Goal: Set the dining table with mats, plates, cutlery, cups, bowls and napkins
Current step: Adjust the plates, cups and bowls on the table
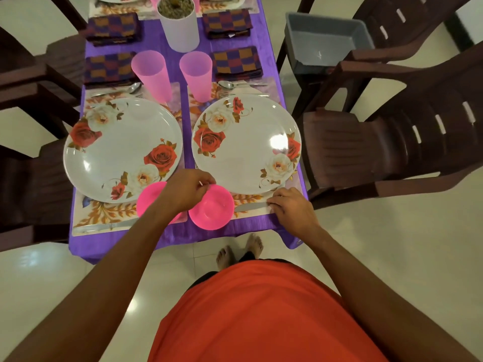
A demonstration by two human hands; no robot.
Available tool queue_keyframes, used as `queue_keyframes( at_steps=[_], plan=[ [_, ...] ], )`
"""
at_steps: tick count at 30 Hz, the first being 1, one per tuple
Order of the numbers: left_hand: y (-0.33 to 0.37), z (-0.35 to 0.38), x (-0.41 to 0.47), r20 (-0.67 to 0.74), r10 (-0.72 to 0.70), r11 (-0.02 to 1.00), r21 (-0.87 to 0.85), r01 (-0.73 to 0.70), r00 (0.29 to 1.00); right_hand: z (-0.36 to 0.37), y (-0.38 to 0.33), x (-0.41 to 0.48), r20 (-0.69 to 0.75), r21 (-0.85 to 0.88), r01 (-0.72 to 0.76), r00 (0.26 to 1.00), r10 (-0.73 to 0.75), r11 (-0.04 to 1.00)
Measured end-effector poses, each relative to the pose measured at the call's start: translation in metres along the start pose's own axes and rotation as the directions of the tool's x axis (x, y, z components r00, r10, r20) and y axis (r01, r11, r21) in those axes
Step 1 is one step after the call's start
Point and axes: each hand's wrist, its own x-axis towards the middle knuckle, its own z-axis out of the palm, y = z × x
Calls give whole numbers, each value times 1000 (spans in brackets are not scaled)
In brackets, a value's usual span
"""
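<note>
Here, at the near end of the table, the left hand [188, 190] pinches the far rim of the right pink bowl [212, 214] with curled fingers. That bowl sits off the near edge of the right floral mat [248, 197], partly on the purple tablecloth [183, 237], close to the table's near edge. A second pink bowl [149, 198] touches it on the left, half hidden under the forearm. The right hand [291, 209] grips the handle end of a table knife [249, 206] lying along the mat's near edge, just below the right rose plate [245, 143]. That plate's rim nearly reaches the table's right edge, where a brown chair [366, 150] stands close. A narrow purple strip separates it from the left rose plate [122, 150]. Two pink cups [153, 74] stand beyond.
</note>
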Motion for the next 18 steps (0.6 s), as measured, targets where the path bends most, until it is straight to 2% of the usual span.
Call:
queue_keyframes(
  at_steps=[5,18],
  plan=[
    [-6,-5,-1,-60,-2,1000,-19,1,998,-4,-2,0,13,0,-42,999,42,999],
    [-7,-6,0,-46,-15,998,-66,12,999,-6,-7,2,31,20,-72,997,71,997]
  ],
)
